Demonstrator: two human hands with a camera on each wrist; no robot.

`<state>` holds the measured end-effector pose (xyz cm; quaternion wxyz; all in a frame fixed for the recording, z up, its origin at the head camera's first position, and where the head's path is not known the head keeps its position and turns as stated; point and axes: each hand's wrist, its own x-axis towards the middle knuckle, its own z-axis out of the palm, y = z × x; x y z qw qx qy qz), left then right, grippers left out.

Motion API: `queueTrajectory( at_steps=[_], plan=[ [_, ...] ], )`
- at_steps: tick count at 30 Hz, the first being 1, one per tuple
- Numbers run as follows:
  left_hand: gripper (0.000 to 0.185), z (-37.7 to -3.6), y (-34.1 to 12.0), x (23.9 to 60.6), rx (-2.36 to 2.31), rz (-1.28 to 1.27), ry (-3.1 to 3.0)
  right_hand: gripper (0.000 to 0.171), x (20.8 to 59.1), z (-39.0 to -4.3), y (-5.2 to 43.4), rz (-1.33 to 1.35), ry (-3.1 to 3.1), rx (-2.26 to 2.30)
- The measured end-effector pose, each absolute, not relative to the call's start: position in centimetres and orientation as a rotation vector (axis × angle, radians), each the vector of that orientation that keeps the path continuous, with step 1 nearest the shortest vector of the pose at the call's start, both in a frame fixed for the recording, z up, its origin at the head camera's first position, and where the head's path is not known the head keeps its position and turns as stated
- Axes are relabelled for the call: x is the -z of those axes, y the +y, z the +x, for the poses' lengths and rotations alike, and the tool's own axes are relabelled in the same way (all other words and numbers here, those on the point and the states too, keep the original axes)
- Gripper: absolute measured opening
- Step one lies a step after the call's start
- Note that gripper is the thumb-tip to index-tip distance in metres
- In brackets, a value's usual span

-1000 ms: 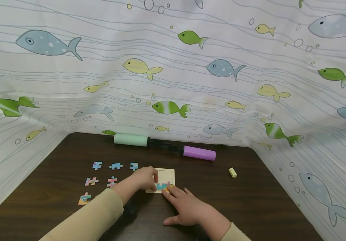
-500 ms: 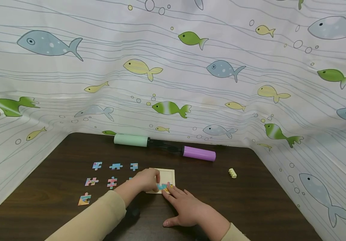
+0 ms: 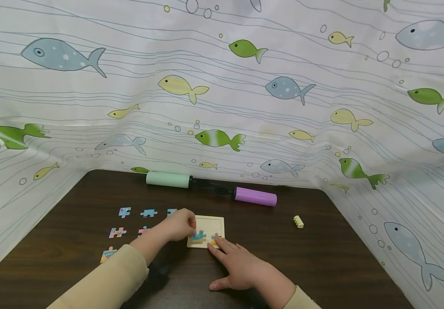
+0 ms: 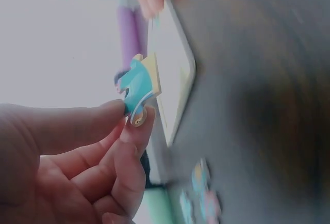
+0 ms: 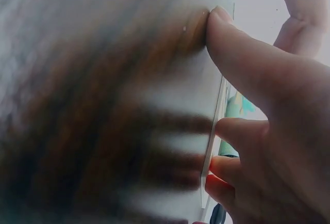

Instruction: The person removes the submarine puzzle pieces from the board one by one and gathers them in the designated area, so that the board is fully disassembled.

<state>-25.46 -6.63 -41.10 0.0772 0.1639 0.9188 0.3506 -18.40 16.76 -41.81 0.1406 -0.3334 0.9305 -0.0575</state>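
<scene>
My left hand (image 3: 180, 225) pinches a blue jigsaw piece (image 3: 198, 236) between thumb and fingers. In the left wrist view this puzzle piece (image 4: 139, 85) shows a yellow edge and hangs clear of the tray behind it. The square wooden puzzle tray (image 3: 210, 222) lies flat on the table. Another jigsaw piece (image 3: 215, 238), pink, blue and yellow, sits in the tray's near right corner. My right hand (image 3: 241, 267) is spread, its fingertips on that corner and the piece there, partly covering it. The right thumb touches the table in the right wrist view.
Several loose puzzle pieces, among them a pink one (image 3: 117, 232) and a blue one (image 3: 149, 213), lie left of the tray. A green pump (image 3: 167, 179) and a purple pump (image 3: 255, 196) lie at the back. A pale yellow toy brick (image 3: 298, 221) lies right.
My left hand has drawn back leftward with the blue jigsaw piece, opening a gap between it and the corner piece. The right hand has stayed in place.
</scene>
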Motion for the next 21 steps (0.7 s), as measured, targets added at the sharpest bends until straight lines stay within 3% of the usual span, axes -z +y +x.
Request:
queueTrajectory(
  at_steps=[14,21],
  plan=[
    [0.014,-23.2,-17.0,40.1,-1.125,0.467,2.687,0.095,42.1,-18.4,16.9,-0.968,2.708,0.153],
    [0.014,-21.7,-19.6,40.4,-1.174,0.434,2.532,0.095,42.1,-18.4,16.8,-0.971,2.707,0.153]
  ],
)
